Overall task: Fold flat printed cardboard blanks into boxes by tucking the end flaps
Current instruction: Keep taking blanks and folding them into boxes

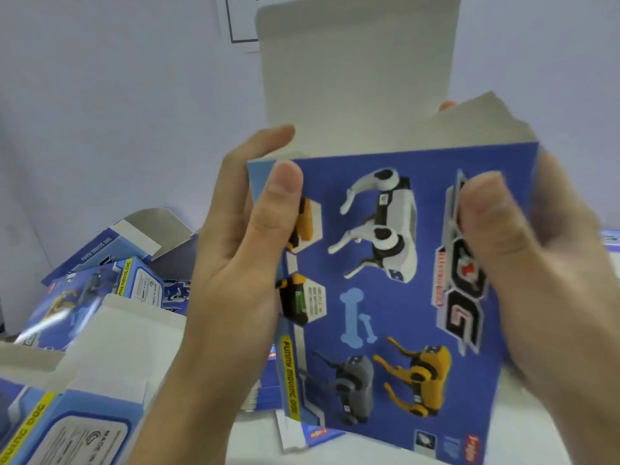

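Blue printed box (pixel 396 280), flaps open

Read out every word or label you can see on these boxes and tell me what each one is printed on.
"FUNNY MOVING DOG": yellow strip on the held box, side edge.
"DOG": big logo on the held box's front.
"FUNNY MOVING DOG": open box at back left.
"...ING DOG": yellow strip on the near-left box.
Fine print, red logos and wall sign: unreadable.
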{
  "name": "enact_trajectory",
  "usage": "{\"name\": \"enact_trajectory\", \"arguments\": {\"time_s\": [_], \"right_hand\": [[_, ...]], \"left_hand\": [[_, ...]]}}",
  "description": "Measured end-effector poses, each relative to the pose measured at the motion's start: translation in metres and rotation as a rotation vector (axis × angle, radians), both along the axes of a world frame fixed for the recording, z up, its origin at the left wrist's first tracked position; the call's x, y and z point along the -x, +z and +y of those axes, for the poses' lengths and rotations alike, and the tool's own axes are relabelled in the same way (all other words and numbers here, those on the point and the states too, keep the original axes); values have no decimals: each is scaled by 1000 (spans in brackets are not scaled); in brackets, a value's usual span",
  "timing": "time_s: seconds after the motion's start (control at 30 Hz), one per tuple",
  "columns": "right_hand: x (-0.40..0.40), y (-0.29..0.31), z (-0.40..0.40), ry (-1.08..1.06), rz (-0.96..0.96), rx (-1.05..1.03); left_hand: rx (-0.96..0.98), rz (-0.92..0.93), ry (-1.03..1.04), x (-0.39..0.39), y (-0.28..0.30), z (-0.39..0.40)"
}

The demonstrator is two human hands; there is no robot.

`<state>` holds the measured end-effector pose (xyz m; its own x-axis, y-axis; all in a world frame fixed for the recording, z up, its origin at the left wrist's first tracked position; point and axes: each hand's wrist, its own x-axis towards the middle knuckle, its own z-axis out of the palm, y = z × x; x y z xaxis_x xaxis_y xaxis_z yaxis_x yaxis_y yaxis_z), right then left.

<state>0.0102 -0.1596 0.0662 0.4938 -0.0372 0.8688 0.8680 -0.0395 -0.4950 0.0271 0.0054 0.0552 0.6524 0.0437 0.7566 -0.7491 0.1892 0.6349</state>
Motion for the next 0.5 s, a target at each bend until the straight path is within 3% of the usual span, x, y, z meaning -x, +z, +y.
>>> {"name": "enact_trajectory", "arguments": {"time_s": [0.07, 0.33, 0.5], "right_hand": [[-1, -9, 3, 51, 100, -4], [-18, -29, 2, -112, 350, 52], [-16, -32, 3, 0, 501, 62]], "left_hand": [[12, 35, 41, 0, -2, -4], [-70, -12, 268, -13, -18, -13], [-61, 36, 397, -15, -23, -16]]}}
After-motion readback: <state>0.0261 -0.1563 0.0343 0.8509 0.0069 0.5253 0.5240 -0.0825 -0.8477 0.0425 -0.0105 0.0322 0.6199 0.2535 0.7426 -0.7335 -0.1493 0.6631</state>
